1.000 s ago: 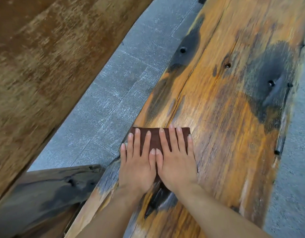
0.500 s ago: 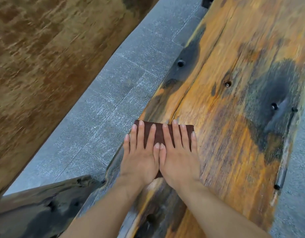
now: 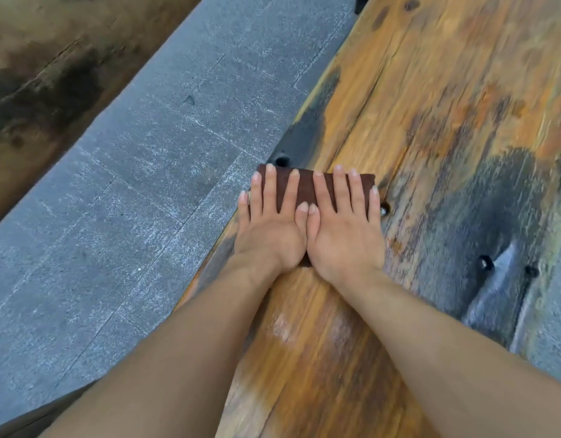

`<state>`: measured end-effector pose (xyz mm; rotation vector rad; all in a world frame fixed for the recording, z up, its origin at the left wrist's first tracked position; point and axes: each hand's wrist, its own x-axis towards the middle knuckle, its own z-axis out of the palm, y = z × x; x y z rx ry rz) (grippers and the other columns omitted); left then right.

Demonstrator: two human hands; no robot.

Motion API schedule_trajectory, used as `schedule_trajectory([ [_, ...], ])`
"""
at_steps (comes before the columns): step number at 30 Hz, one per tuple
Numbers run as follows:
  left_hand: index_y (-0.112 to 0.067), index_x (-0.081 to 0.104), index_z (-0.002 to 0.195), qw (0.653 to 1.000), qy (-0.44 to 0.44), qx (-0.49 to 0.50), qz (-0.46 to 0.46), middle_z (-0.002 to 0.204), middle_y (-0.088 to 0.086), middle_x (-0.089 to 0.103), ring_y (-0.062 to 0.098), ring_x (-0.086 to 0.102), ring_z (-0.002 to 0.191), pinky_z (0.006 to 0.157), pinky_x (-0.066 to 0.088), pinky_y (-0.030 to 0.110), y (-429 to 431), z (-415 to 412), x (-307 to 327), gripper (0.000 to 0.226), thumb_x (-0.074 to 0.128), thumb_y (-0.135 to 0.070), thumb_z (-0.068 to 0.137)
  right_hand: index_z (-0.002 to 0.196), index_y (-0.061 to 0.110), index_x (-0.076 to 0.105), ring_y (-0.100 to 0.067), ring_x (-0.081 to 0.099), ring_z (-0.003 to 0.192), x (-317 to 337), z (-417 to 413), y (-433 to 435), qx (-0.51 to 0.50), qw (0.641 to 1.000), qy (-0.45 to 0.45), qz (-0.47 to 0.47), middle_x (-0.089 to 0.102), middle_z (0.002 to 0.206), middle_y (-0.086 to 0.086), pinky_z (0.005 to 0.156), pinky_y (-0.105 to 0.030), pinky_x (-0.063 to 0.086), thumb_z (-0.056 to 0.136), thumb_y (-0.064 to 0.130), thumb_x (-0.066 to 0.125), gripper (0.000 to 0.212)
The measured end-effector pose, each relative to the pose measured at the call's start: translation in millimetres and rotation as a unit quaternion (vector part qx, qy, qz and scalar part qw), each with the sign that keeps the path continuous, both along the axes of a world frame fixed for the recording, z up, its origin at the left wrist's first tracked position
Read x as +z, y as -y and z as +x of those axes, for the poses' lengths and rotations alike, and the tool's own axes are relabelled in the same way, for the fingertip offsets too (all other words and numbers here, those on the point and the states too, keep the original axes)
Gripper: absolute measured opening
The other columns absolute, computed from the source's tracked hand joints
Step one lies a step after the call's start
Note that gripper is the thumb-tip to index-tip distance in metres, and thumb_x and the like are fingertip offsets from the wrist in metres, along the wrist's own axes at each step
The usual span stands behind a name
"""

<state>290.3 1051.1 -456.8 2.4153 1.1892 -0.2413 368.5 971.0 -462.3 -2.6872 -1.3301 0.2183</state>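
My left hand (image 3: 268, 238) and right hand (image 3: 344, 238) lie flat side by side on a dark brown pad (image 3: 306, 186), with the thumbs touching each other. Both hands are spread, fingers straight and a little apart, palms pressing down. Nothing is pinched or curled round.

The pad lies on the wooden surface (image 3: 430, 90), right at its left edge. I can see only its far strip, past my fingertips and between my fingers; the rest is hidden under my hands. My left little finger lies off the pad's left end, at the edge of the surface.

One dark hole (image 3: 281, 160) sits just beyond the pad's far left corner, and a second hole (image 3: 384, 208) is just beside my right little finger.

The surface is orange-brown with black and grey stains. To its left runs a grey stone floor (image 3: 146, 184), and beyond that a brown plank (image 3: 52, 74), blurred.
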Motion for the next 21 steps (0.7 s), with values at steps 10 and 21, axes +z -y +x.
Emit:
schedule_trajectory([
  [10,-0.035,-0.011,0.150,1.000,0.001,0.004,0.005,0.157,0.002,-0.026,0.018,-0.027,0.142,0.113,-0.019,0.038,-24,46,0,0.057,0.012,-0.049,0.099,0.151,0.026,0.007,-0.021,-0.006,0.146,0,49,-27,0.003,1.000,-0.018,-0.002,-0.002,0.160,-0.004,0.117,-0.046,-0.007,0.098,0.039,0.016,0.056],
  [21,-0.028,-0.017,0.148,0.999,-0.021,0.027,0.008,0.155,0.003,-0.028,0.018,-0.028,0.141,0.109,-0.023,0.036,26,46,5,0.057,0.009,-0.044,0.100,0.150,0.029,-0.004,-0.014,-0.014,0.145,9,50,17,0.002,0.999,-0.037,-0.033,-0.010,0.159,0.005,0.116,-0.044,-0.009,0.098,0.044,0.011,0.056],
])
